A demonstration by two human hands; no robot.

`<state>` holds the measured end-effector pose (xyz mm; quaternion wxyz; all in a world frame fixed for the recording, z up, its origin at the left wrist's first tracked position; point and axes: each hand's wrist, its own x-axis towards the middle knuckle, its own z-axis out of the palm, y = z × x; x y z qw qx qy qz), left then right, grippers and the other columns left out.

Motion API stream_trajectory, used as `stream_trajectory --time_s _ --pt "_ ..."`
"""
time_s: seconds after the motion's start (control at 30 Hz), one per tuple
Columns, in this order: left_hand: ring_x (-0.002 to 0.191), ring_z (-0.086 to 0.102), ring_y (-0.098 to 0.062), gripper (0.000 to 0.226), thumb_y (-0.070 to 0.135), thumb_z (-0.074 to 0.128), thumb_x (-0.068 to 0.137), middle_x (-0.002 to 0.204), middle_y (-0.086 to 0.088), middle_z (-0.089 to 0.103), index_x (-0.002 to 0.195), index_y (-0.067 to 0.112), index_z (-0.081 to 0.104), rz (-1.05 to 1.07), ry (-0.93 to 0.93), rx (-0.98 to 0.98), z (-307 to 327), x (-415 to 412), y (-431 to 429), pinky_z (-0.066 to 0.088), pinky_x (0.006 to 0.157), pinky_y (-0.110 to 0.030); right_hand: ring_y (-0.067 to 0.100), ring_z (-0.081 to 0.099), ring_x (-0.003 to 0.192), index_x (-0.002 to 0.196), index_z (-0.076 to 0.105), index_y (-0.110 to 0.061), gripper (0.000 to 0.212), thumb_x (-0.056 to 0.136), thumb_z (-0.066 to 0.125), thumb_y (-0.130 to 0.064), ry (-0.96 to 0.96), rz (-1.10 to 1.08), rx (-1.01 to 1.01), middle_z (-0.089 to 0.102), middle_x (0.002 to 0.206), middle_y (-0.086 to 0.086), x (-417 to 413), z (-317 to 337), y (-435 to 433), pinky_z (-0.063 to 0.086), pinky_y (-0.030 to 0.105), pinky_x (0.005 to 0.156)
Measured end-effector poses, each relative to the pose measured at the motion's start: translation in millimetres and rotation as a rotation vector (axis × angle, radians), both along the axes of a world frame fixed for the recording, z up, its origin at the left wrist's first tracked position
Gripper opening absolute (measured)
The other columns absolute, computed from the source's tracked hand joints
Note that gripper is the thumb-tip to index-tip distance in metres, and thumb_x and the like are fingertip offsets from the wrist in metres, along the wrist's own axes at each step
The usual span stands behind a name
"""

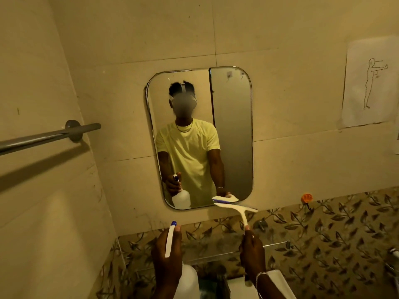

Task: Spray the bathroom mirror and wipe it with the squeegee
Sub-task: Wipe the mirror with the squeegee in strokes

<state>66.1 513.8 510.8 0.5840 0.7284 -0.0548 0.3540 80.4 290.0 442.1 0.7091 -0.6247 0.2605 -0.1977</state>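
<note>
A rounded rectangular mirror [233, 126] hangs on the tiled wall ahead and reflects a person in a yellow T-shirt. My left hand [167, 260] grips a white spray bottle [187, 281] by its neck, its blue-tipped nozzle pointing up toward the mirror. My right hand [251, 253] holds a white squeegee [239, 212] by the handle. The squeegee's blade lies near the mirror's bottom right edge; whether it touches the glass I cannot tell.
A metal towel bar [49, 137] juts out from the left wall at chest height. A paper sheet with a figure drawing [367, 83] is stuck on the right wall. An orange hook [307, 197] sits above the leaf-patterned tiles. A glass shelf [269, 247] and white basin [278, 281] lie below.
</note>
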Motion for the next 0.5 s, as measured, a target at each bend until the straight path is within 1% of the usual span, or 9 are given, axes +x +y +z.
stream_trajectory --time_s 0.07,0.17,0.27,0.3,0.37,0.4,0.47,0.5 --pt "0.074 0.072 -0.021 0.02 0.016 0.065 0.095 0.077 -0.01 0.075 0.093 0.0 0.076 0.003 0.005 0.016 -1 -3 1 0.054 0.065 -0.022 0.014 0.048 0.041 0.084 0.066 -0.005 0.061 0.103 0.045 -0.058 0.0 0.006 0.002 0.057 0.058 0.006 -5 0 11 0.037 0.024 0.036" --pt "0.074 0.073 -0.024 0.027 0.023 0.063 0.092 0.078 -0.012 0.075 0.092 -0.001 0.076 0.0 -0.008 0.001 0 -8 2 0.056 0.067 -0.026 0.013 0.046 0.04 0.079 0.065 -0.004 0.062 0.103 0.045 -0.057 -0.025 0.038 0.018 0.054 0.054 0.003 -16 1 22 0.035 0.022 0.038" --pt "0.077 0.073 -0.023 0.024 0.022 0.063 0.094 0.077 -0.007 0.074 0.093 0.001 0.076 -0.015 0.006 -0.024 0 -12 4 0.054 0.068 -0.023 0.011 0.047 0.04 0.079 0.068 -0.003 0.062 0.103 0.047 -0.056 -0.058 0.065 -0.02 0.053 0.053 0.001 -24 10 30 0.037 0.022 0.037" --pt "0.076 0.072 -0.022 0.027 0.025 0.062 0.093 0.077 -0.007 0.074 0.092 0.001 0.076 -0.024 0.006 -0.027 1 -12 4 0.054 0.067 -0.022 0.01 0.048 0.04 0.08 0.069 -0.003 0.06 0.103 0.048 -0.055 -0.079 0.078 -0.043 0.054 0.053 0.001 -25 18 33 0.038 0.021 0.037" --pt "0.073 0.072 -0.021 0.037 0.034 0.059 0.089 0.075 -0.008 0.074 0.09 0.0 0.075 -0.043 -0.004 -0.039 4 -13 3 0.055 0.065 -0.02 0.007 0.047 0.041 0.08 0.068 -0.006 0.057 0.1 0.049 -0.056 -0.167 0.116 -0.097 0.053 0.052 -0.003 -29 41 39 0.039 0.021 0.038" --pt "0.072 0.071 -0.021 0.04 0.036 0.058 0.087 0.075 -0.009 0.074 0.09 0.0 0.075 -0.049 -0.008 -0.051 7 -12 3 0.055 0.063 -0.017 0.008 0.046 0.042 0.078 0.066 -0.008 0.057 0.098 0.048 -0.057 -0.224 0.133 -0.133 0.052 0.052 -0.004 -30 55 42 0.039 0.021 0.04" --pt "0.071 0.071 -0.021 0.041 0.038 0.058 0.087 0.075 -0.009 0.074 0.09 0.001 0.075 -0.053 -0.011 -0.072 16 -8 -1 0.053 0.06 -0.009 0.01 0.046 0.046 0.076 0.063 -0.012 0.055 0.095 0.045 -0.06 -0.34 0.145 -0.217 0.051 0.052 -0.003 -32 82 46 0.039 0.024 0.044" --pt "0.07 0.07 -0.02 0.04 0.039 0.058 0.088 0.074 -0.008 0.073 0.089 0.003 0.075 -0.059 -0.017 -0.072 21 -6 -2 0.053 0.059 -0.009 0.011 0.046 0.047 0.076 0.063 -0.014 0.053 0.095 0.045 -0.06 -0.393 0.149 -0.254 0.051 0.052 -0.003 -33 93 47 0.039 0.026 0.045"
